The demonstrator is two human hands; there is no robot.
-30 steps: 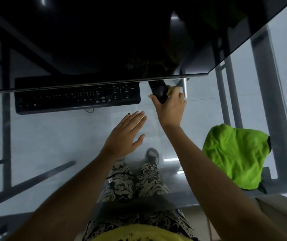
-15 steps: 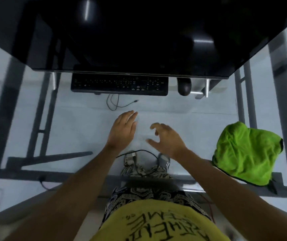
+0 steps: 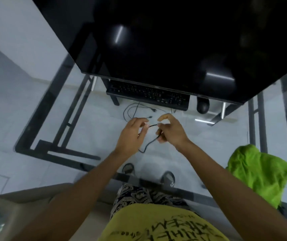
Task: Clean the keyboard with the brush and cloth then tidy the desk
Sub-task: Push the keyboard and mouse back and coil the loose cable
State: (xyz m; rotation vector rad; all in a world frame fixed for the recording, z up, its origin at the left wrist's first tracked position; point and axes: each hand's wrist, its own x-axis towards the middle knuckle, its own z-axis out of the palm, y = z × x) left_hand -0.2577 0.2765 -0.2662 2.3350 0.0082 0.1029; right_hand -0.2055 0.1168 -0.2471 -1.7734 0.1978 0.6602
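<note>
While both of your hands work the thin black cable (image 3: 149, 143) above the glass tabletop (image 3: 208, 141), the cleaning things sit idle. Your left hand (image 3: 132, 134) has its fingertips pinched on the cable near its upper end, and your right hand (image 3: 171, 131) has its lower fingers curled round the cable just beside it, thumb and forefinger arched clear; so each grip is clamped on that one cable. From between them it sags to the glass.

The keyboard (image 3: 148, 94) lies well ahead of you, tucked under the edge of the big dark monitor (image 3: 165, 40), with the mouse (image 3: 203, 105) just beside its right end. The green cloth (image 3: 259, 173) is heaped at the right edge of the tabletop, well apart from your hands. No brush is in view.

More loose cable (image 3: 130, 110) is looped between your hands and the keyboard. If that is one run, a hard pull could likely drag the keyboard or knot the loops. The picture is blurred, so the plug ends cannot be made out.
</note>
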